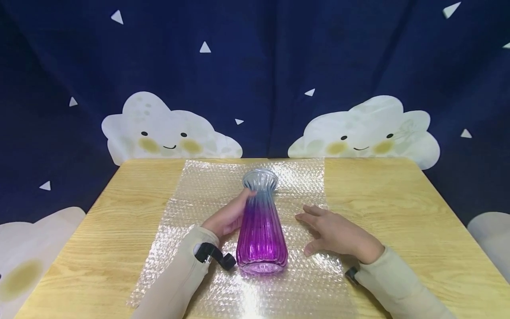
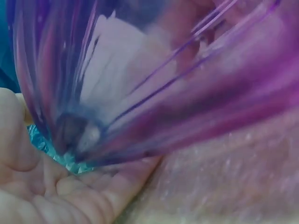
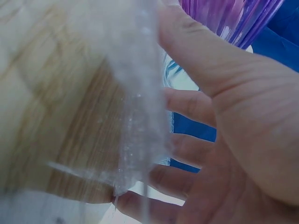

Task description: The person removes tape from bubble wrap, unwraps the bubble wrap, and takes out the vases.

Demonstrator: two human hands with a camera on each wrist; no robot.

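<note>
A ribbed glass vase (image 1: 262, 226), clear blue at the neck and purple toward the base, is over the middle of a bubble wrap sheet (image 1: 191, 190). In the head view its mouth points to the far edge and its base to the near side. My left hand (image 1: 229, 217) grips it from the left, thumb across the narrow neck. The left wrist view shows the palm (image 2: 51, 196) against the glass. To the right of the vase, my right hand (image 1: 334, 232) hovers at the wrap's right edge, fingers spread and loosely bent, holding nothing. Plastic partly covers its fingertips in the right wrist view.
The bubble wrap lies spread over a wooden table (image 1: 390, 199), reaching its far edge. Behind the table hangs a dark blue curtain (image 1: 255, 66) with clouds and white triangles. A black strap (image 1: 215, 255) is on the left sleeve.
</note>
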